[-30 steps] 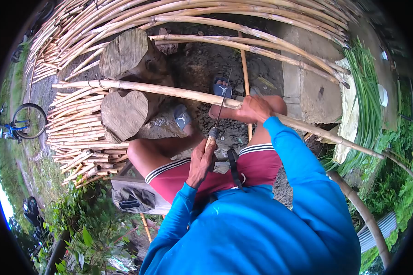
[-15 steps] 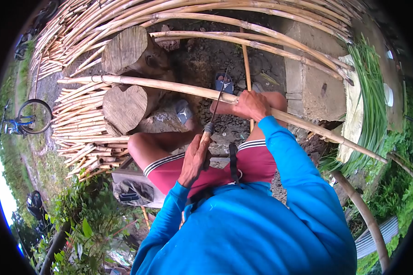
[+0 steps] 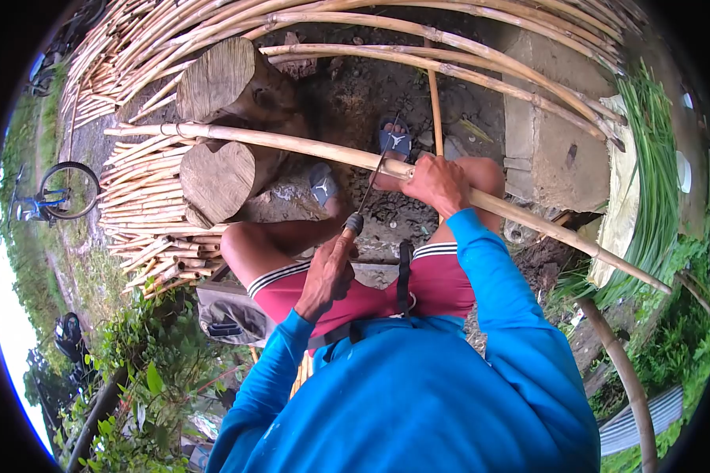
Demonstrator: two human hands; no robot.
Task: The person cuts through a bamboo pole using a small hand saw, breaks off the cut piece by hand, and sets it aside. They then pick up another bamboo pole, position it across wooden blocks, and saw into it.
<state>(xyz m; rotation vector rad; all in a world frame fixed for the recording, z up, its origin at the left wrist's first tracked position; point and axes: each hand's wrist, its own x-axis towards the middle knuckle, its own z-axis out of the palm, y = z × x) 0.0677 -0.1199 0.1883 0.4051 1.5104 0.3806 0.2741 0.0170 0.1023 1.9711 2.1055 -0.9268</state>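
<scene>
My left hand (image 3: pixel 327 272) is closed around the wooden handle of a long, thin-bladed knife (image 3: pixel 372 183), with a dark binding where handle meets blade. The blade points forward and crosses the bamboo pole (image 3: pixel 292 143) just left of my right hand; whether it touches cannot be made out. My right hand (image 3: pixel 438 184) grips the pole from above, over my right knee. A pale scraped patch shows on the pole beside the blade. The pole slants from the log stump at left down to the right.
Two log stumps (image 3: pixel 219 183) stand at left, near stacked bamboo poles (image 3: pixel 146 189). More long poles (image 3: pixel 450 67) arch across the far side. A concrete block (image 3: pixel 564 150), cut green leaves (image 3: pixel 651 165) and a bicycle (image 3: pixel 55 193) lie around. Another thin pole (image 3: pixel 436 110) stands beyond my right hand.
My left hand has drawn back slightly toward my body with the knife, and the blade's angle has shifted a little. My right hand keeps its grip on the pole. The view has shifted slightly.
</scene>
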